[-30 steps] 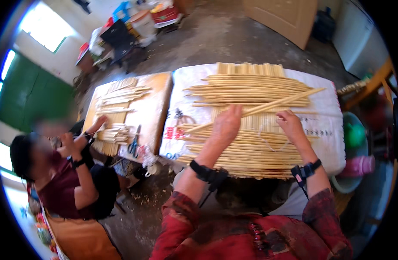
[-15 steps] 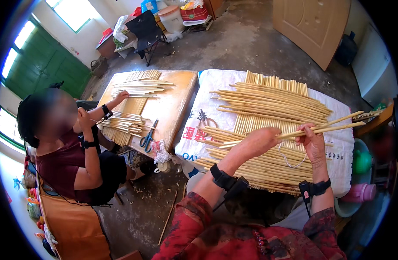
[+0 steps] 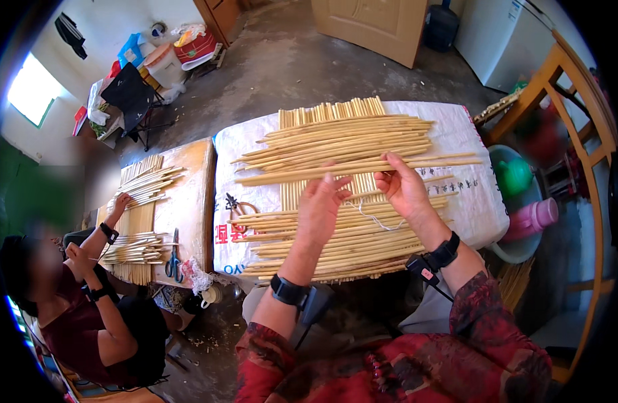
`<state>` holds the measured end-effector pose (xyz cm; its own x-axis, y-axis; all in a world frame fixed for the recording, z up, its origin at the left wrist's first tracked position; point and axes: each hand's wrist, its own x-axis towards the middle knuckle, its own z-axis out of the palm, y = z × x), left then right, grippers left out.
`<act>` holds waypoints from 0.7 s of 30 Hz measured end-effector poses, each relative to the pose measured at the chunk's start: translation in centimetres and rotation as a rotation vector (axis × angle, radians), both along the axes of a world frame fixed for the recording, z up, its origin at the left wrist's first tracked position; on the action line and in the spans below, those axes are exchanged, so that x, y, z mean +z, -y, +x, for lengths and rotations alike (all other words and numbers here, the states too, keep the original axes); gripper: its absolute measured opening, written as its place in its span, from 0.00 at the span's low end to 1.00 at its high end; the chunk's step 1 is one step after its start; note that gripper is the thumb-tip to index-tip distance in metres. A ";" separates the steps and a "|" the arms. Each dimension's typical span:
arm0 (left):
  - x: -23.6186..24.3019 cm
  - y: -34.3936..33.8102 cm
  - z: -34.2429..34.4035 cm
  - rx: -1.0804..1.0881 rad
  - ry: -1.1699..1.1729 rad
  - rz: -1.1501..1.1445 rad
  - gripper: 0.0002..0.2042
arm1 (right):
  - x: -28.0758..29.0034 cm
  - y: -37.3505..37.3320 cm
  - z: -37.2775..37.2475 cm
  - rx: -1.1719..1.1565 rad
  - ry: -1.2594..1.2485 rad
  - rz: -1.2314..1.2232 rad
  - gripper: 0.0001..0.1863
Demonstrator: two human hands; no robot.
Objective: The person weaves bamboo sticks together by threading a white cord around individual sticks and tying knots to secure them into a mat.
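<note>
My left hand has its fingers curled and its thumb against long pale reeds. My right hand grips the same reeds between thumb and fingers, to the right. They lie crosswise over a woven mat of upright sticks. More loose reeds are spread across the mat's near part, and another row across its far part. A white cord trails below my hands. Dark scissors with looped handles lie at the left of the mat, on the cloth-covered table.
A co-worker works at a wooden table with sticks and blue-handled scissors. A wooden chair, a basin holding a pink flask are at right. Behind are a folding chair, a door and a white appliance.
The reeds I hold have moved from a slant to nearly level, and my hands have moved apart, the left lower and the right farther forward. The view has shifted.
</note>
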<state>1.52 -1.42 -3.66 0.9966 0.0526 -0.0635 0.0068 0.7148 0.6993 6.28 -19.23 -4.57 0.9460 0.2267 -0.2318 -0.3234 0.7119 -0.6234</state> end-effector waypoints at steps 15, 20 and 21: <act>0.1 -3.3 0.5 0.094 0.053 -0.009 0.07 | 0.4 0.5 -0.8 0.048 0.099 0.097 0.14; -0.3 -3.7 0.3 0.113 0.020 0.019 0.09 | -0.2 1.0 -0.7 -0.001 0.090 0.065 0.14; -0.4 -3.8 0.3 0.112 0.013 0.020 0.09 | -0.3 0.9 -0.8 -0.006 0.077 0.055 0.14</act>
